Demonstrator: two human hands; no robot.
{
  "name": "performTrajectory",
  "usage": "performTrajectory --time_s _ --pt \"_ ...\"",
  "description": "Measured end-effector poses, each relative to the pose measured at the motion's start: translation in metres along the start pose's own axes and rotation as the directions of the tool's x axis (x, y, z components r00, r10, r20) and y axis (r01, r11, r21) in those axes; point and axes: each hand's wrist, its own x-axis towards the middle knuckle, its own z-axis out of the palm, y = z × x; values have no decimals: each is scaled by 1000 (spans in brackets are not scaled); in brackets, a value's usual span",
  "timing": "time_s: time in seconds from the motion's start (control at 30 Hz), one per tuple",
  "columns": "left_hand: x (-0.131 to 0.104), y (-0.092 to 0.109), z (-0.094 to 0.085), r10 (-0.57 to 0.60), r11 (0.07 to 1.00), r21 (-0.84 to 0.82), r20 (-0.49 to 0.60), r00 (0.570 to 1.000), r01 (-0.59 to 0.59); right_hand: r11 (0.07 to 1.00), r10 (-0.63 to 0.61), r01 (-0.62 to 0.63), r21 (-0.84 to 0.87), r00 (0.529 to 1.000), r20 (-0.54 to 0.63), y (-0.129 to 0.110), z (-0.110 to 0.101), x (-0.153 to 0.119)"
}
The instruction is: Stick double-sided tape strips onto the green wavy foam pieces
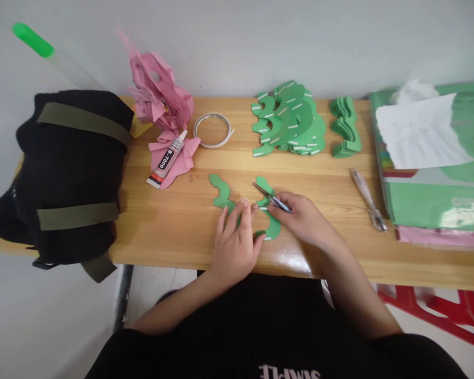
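Note:
Two wavy green paper pieces lie near the table's front edge. My left hand rests with fingers spread, partly over the left piece and touching the lower part of the right piece. White strips show on the right piece. In my right hand is a slim pointed metal tool, perhaps scissors or tweezers; its tip points left over the top of the right piece. Farther back are a fanned pile of green pieces with white strips and a neat stack of wavy green pieces.
The wooden table carries a black bag at left, pink paper, a glue tube and a tape roll. At right lie a pen, a green package and white tissue.

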Motion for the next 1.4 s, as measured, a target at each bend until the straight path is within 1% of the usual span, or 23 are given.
performTrajectory --time_s 0.1,0.23,0.43,0.57,0.67,0.73,0.77,0.83,0.87,0.9,0.93,0.97,1.0,1.03,1.07,1.1,1.13,1.17,1.2,1.27,1.3,1.33,1.4 --pt "-1 0 1 0 1000 4 9 1000 0 1000 -4 4 -23 1000 -11 -1 1 0" --pt "-2 -1 3 7 1000 7 10 1000 -7 994 25 -29 -103 999 -41 -5 4 0" --pt "-2 0 4 78 994 77 37 996 -81 984 35 -45 -173 998 -60 -10 8 -2" --pt "-1 3 3 99 983 153 56 994 -106 959 85 -113 -259 990 -115 -13 10 0" --pt "0 4 3 107 981 160 47 993 -113 926 133 -189 -326 973 -187 -12 5 -1" --pt "1 2 2 74 992 103 54 996 -80 924 156 -223 -310 961 -228 -8 -2 -3" --pt "2 1 1 53 998 40 58 997 -56 934 164 -229 -273 957 -241 -5 -6 -5" --pt "5 -3 -4 7 985 -170 48 999 1 968 162 -204 -145 952 -259 -1 -11 -10" --pt "7 -4 -7 -19 948 -316 45 999 32 984 150 -171 -54 951 -272 1 -12 -13" --pt "9 -5 -11 -46 873 -483 52 998 65 990 138 -129 51 949 -282 1 -12 -17" --pt "11 -5 -15 -72 752 -651 75 995 103 983 126 -82 163 950 -285 1 -11 -20" --pt "12 -4 -19 -92 588 -795 115 989 147 961 119 -40 275 953 -278 -1 -9 -23" --pt "14 -4 -22 -100 404 -894 169 981 195 925 119 -11 380 958 -261 -4 -7 -26" --pt "15 -3 -24 -95 230 -943 222 970 239 880 125 -1 475 965 -230 -7 -5 -29" --pt "16 -1 -26 -87 95 -957 266 960 273 831 137 -9 556 972 -190 -11 -4 -32" --pt "17 0 -27 -85 11 -954 296 951 298 781 149 -24 624 978 -149 -15 -2 -34" --pt "18 1 -27 -86 -25 -948 317 945 316 734 162 -42 678 980 -114 -19 -1 -36" --pt "18 1 -27 -90 -25 -945 326 941 325 695 173 -57 717 981 -90 -23 -1 -37" --pt "18 2 -26 -95 -2 -945 325 941 326 667 183 -63 743 980 -81 -25 -1 -38" --pt "17 3 -25 -89 96 -944 306 948 314 649 191 -43 759 976 -108 -28 -2 -40" --pt "17 3 -25 -71 172 -938 292 954 300 658 189 -28 752 974 -129 -27 -3 -41" --pt "16 3 -26 -45 271 -923 271 962 273 673 182 -15 739 972 -146 -27 -4 -41" --pt "15 2 -28 9 526 -834 203 979 168 708 160 -2 706 974 -159 -24 -6 -41"
